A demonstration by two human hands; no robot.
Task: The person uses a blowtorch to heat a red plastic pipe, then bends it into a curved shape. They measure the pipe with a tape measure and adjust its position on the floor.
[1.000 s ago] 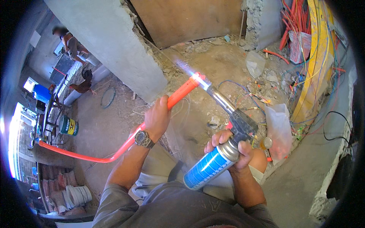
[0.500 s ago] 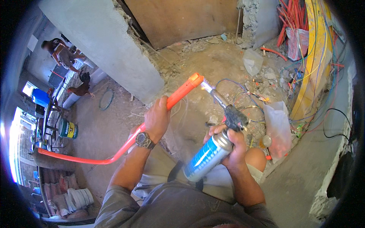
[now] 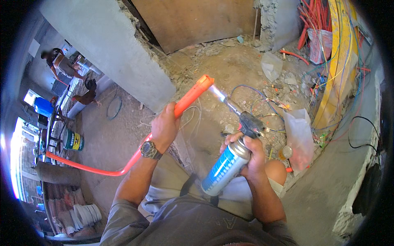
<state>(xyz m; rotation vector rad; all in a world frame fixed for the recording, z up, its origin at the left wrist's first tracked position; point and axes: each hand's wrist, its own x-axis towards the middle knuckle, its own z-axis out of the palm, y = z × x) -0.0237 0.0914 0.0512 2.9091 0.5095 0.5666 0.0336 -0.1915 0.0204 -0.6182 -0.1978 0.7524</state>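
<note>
Wrapped round an orange plastic pipe (image 3: 189,99) is my left hand (image 3: 165,128), closed, with a watch on the wrist. The pipe runs down past my forearm, bends, and reaches far out to the left. Its upper end is a slightly wider, uneven mouth. My right hand (image 3: 251,155) grips a blow torch (image 3: 227,166), a blue and silver gas canister with a black burner head and metal nozzle. A bluish-white flame (image 3: 217,93) leaves the nozzle and reaches the pipe's upper end. The nozzle itself stays apart from the pipe.
Coiled wires (image 3: 256,98) and rubble lie on the dirt floor ahead. A translucent plastic bag (image 3: 298,135) and a small jar (image 3: 285,152) stand to the right. Orange pipes (image 3: 314,20) lean beyond a yellow board (image 3: 334,69). At far left are a person (image 3: 61,65), a chicken (image 3: 86,97) and a bucket (image 3: 74,140).
My left hand and the pipe have shifted slightly left, and the pipe's end sits a bit higher. The gap between nozzle and pipe has widened, with the flame showing more clearly.
</note>
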